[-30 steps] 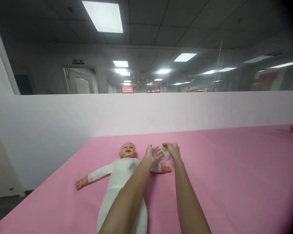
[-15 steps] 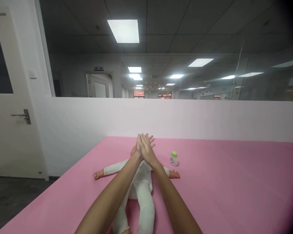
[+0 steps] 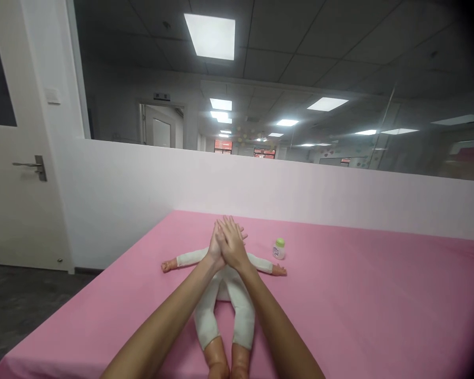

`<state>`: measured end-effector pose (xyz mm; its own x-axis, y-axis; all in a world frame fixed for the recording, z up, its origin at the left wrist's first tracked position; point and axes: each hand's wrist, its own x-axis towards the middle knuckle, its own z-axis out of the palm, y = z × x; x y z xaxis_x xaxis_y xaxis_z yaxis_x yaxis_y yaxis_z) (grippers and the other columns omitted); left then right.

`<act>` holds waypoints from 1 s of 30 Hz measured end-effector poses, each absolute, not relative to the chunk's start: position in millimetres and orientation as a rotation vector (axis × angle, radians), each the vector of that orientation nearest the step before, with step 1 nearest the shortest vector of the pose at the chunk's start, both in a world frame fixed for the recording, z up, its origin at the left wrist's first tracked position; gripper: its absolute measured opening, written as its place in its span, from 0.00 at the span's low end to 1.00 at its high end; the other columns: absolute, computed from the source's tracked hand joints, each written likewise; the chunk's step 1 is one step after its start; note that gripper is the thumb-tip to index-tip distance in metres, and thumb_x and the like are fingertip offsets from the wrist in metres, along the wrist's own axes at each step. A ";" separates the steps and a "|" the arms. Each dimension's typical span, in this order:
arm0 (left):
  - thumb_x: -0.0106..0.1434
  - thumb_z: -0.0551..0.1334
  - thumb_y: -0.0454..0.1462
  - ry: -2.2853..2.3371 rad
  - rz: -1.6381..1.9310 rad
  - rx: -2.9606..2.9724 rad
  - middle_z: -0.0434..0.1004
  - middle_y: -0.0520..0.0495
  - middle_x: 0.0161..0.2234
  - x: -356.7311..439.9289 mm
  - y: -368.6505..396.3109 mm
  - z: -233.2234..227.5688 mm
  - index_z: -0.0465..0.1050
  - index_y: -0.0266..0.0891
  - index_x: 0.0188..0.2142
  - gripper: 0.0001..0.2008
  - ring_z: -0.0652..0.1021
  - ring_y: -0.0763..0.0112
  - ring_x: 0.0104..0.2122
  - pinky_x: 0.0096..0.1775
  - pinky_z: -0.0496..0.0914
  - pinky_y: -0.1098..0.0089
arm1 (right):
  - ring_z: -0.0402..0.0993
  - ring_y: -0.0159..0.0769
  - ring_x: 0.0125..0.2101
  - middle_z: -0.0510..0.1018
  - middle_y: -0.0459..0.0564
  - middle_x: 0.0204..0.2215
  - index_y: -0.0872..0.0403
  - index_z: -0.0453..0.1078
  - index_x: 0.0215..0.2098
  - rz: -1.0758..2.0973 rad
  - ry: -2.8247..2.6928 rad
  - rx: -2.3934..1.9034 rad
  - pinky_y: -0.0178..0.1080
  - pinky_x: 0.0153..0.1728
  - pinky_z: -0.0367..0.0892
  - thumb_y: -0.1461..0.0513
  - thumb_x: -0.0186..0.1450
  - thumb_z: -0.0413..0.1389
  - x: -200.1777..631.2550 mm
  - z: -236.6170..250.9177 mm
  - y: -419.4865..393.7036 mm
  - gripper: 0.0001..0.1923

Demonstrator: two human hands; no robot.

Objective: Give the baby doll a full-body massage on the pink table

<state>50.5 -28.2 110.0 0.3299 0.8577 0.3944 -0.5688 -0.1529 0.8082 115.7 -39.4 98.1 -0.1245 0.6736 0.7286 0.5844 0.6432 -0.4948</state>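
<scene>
A baby doll [image 3: 225, 295] in a white suit lies on its back on the pink table [image 3: 359, 305], arms spread and feet toward me. My left hand [image 3: 214, 245] and my right hand [image 3: 231, 243] are pressed palm to palm above the doll's chest and hide its head. Both hands hold nothing and their fingers are stretched out. A small white bottle with a green cap [image 3: 278, 248] stands upright just beyond the doll's right-side hand, a short way right of my hands.
A white partition wall [image 3: 300, 189] runs behind the table, with dark glass above it. A white door with a metal handle [image 3: 29, 165] stands at the left. The table's left edge drops to a dark floor [image 3: 19, 300].
My right hand let go of the bottle and left it standing. My two palms came together over the doll and stay pressed. The view has tilted, showing the doll's legs.
</scene>
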 end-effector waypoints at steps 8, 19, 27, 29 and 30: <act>0.72 0.51 0.55 0.745 1.320 1.823 0.62 0.43 0.68 3.0 -19.2 60.9 0.66 0.41 0.65 0.30 0.61 0.58 0.69 0.70 0.50 0.54 | 0.45 0.41 0.72 0.56 0.50 0.71 0.51 0.56 0.71 0.183 -1.723 -1.108 0.52 0.71 0.44 0.51 0.74 0.44 148.5 52.4 -27.0 0.29; 0.74 0.49 0.47 1.083 0.884 2.475 0.54 0.45 0.71 -18.2 3.1 -9.0 0.60 0.44 0.68 0.27 0.58 0.58 0.70 0.69 0.53 0.51 | 0.33 0.45 0.74 0.41 0.55 0.74 0.58 0.44 0.74 0.633 -1.997 -1.388 0.52 0.72 0.36 0.51 0.72 0.48 172.0 13.1 -31.5 0.39; 0.67 0.58 0.42 1.220 1.104 2.393 0.69 0.40 0.62 -3.9 -6.4 2.4 0.73 0.41 0.58 0.21 0.69 0.54 0.63 0.64 0.62 0.50 | 0.43 0.45 0.73 0.51 0.55 0.72 0.56 0.54 0.71 0.576 -1.987 -1.299 0.52 0.71 0.41 0.49 0.72 0.47 179.6 6.6 -24.6 0.35; 0.68 0.56 0.43 1.228 1.044 2.398 0.61 0.39 0.68 -2.0 -7.8 0.0 0.68 0.40 0.62 0.25 0.62 0.53 0.67 0.67 0.55 0.48 | 0.58 0.46 0.68 0.63 0.58 0.68 0.58 0.66 0.65 0.489 -1.894 -1.253 0.51 0.69 0.51 0.50 0.70 0.51 183.6 0.6 -23.6 0.30; 0.70 0.55 0.44 1.242 0.994 2.391 0.57 0.39 0.70 -1.3 -8.7 -0.9 0.66 0.40 0.64 0.26 0.58 0.52 0.70 0.68 0.51 0.47 | 0.65 0.47 0.64 0.70 0.59 0.63 0.58 0.72 0.60 0.420 -1.859 -1.229 0.50 0.67 0.55 0.51 0.69 0.53 184.8 -1.7 -23.2 0.27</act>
<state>-1.3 -8.7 -0.9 0.3974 0.7995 0.4504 0.6148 -0.5963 0.5162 184.8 -23.2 -1.7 -0.1598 0.8715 0.4636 0.5874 0.4614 -0.6649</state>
